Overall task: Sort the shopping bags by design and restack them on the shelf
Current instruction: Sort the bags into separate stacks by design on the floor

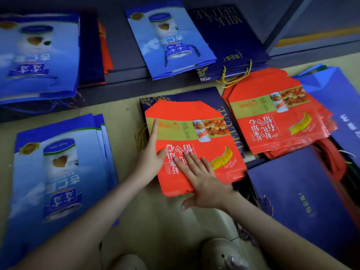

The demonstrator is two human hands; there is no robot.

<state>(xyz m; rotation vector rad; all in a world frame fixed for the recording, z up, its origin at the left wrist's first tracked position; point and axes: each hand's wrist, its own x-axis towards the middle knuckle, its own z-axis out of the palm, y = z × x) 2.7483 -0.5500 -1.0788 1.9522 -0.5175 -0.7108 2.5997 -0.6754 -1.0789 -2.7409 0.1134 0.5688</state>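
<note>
A stack of flat red bags (pixel 194 133) lies on the floor in the middle, on top of a navy bag (pixel 194 93). My left hand (pixel 153 152) rests along the stack's left edge, fingers stretched out and thumb on the top bag. My right hand (pixel 200 182) lies flat and spread on the stack's near corner. A second red stack (pixel 272 121) sits to the right. Light-blue bags (pixel 58 168) lie at the left on the floor. On the low shelf (pixel 124 73) are a light-blue stack (pixel 39 55), another light-blue stack (pixel 169 41) and navy bags (pixel 233 41).
Navy bags (pixel 303 191) lie at the near right, with blue ones (pixel 335 98) behind them. A grey shelf upright (pixel 286 24) rises at the far right. My two shoes (pixel 224 254) show at the bottom edge on the tan floor (pixel 165 221).
</note>
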